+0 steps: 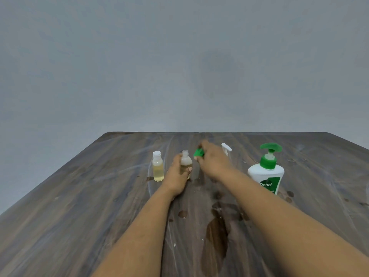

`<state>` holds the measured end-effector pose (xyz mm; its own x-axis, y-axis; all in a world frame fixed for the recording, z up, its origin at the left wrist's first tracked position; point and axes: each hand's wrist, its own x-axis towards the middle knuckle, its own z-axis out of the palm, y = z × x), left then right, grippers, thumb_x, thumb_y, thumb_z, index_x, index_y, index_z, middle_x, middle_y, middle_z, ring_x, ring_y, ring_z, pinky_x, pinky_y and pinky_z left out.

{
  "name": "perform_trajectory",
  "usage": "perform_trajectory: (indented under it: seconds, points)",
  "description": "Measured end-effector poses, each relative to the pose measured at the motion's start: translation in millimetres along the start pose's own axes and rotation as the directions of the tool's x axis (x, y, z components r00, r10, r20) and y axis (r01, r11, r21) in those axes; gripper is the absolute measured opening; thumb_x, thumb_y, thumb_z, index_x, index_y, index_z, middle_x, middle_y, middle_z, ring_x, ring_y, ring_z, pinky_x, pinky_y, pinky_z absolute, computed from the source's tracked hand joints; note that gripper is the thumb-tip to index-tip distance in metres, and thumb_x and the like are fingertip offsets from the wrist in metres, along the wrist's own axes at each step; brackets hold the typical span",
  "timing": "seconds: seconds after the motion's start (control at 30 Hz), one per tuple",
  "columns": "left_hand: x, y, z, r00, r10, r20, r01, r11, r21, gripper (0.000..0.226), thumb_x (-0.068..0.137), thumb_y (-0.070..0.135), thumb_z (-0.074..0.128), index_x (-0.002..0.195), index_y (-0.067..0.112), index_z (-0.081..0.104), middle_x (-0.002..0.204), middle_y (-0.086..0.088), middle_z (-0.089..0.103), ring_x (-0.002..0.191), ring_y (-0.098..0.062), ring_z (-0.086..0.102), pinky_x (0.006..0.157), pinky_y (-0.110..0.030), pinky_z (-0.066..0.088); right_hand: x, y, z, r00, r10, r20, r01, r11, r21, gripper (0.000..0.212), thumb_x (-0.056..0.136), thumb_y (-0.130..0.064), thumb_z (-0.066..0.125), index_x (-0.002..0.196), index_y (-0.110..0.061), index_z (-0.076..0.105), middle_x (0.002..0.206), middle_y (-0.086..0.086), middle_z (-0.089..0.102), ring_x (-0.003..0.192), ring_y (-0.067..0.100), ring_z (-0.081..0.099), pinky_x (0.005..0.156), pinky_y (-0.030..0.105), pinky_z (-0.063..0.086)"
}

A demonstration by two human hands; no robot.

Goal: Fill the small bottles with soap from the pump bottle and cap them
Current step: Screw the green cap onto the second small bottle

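Capped small bottle (158, 168) of yellowish soap upright on wooden table (79, 196). Left hand (176, 176) wrapped round open small bottle (186, 159), part-filled. Right hand (212, 160) pinching green cap (198, 153) just beside its neck. White spray top (226, 148) behind. Pump bottle (266, 170) far right.

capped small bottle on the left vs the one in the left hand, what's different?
The capped small bottle wears a white cap; the held small bottle has an open neck, with the right hand holding a green cap beside it. The capped bottle stands free on the table; the held one is gripped by the left hand. The capped bottle looks taller and straighter, the held one rounder. Both are clear, upright and hold pale liquid.
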<state>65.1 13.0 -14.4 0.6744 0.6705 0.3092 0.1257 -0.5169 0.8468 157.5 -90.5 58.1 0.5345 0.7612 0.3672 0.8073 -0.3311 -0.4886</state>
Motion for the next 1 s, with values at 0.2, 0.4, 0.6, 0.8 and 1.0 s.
perform_trajectory:
  seconds: [0.2, 0.4, 0.6, 0.8, 1.0]
  points:
    - [0.0, -0.5, -1.2, 0.999, -0.005, 0.040, 0.005, 1.000, 0.004, 0.042, 0.101, 0.015, 0.050, 0.139, 0.020, 0.033, 0.120, -0.010, 0.057, 0.099, -0.016, 0.057, 0.081, -0.026, 0.045, 16.3, -17.4, -12.7, 0.980, -0.180, 0.089, 0.170, 0.980, 0.104, 0.029, 0.097, -0.007, 0.055, 0.121, -0.019, 0.064, 0.117, 0.004, 0.058, 0.101, 0.014, 0.053, 0.076, 0.015, 0.032]
    - [1.3, -1.7, -2.1, 0.999, -0.015, 0.044, 0.015, 1.000, 0.003, 0.040, 0.101, 0.016, 0.049, 0.138, 0.018, 0.032, 0.117, -0.009, 0.056, 0.090, -0.009, 0.054, 0.071, -0.015, 0.041, 30.8, -23.8, -16.8, 0.947, -0.179, 0.268, 0.177, 0.984, 0.030, 0.038, 0.099, -0.004, 0.051, 0.129, -0.023, 0.063, 0.127, 0.005, 0.061, 0.110, 0.013, 0.056, 0.085, 0.017, 0.037]
    - [0.8, -0.6, -2.7, 0.998, -0.020, 0.052, 0.019, 1.000, 0.009, 0.042, 0.102, 0.017, 0.048, 0.140, 0.019, 0.030, 0.119, -0.008, 0.054, 0.092, -0.009, 0.053, 0.072, -0.017, 0.041, 36.1, -25.1, -23.1, 0.930, -0.181, 0.319, 0.188, 0.982, 0.007, 0.033, 0.101, -0.014, 0.053, 0.130, -0.028, 0.061, 0.129, 0.004, 0.055, 0.113, 0.015, 0.053, 0.092, 0.023, 0.039]
    - [0.6, -0.3, -1.7, 0.999, -0.022, 0.046, 0.021, 0.999, 0.025, 0.042, 0.101, 0.018, 0.049, 0.140, 0.017, 0.031, 0.117, -0.011, 0.055, 0.094, -0.015, 0.054, 0.080, -0.027, 0.040, 37.7, -18.8, -30.2, 0.969, -0.188, 0.158, 0.193, 0.981, -0.019, 0.040, 0.099, -0.023, 0.057, 0.139, -0.028, 0.053, 0.114, -0.001, 0.043, 0.102, 0.011, 0.045, 0.093, 0.021, 0.035]
    - [0.8, -0.7, -2.4, 0.998, -0.030, 0.058, 0.029, 0.999, 0.024, 0.041, 0.101, 0.018, 0.049, 0.138, 0.022, 0.031, 0.115, -0.012, 0.056, 0.094, -0.017, 0.056, 0.078, -0.028, 0.043, 34.4, -15.1, -35.5, 0.957, -0.203, 0.207, 0.216, 0.975, -0.044, 0.026, 0.081, -0.022, 0.078, 0.101, -0.021, 0.062, 0.093, -0.003, 0.062, 0.086, 0.014, 0.060, 0.079, 0.028, 0.053]
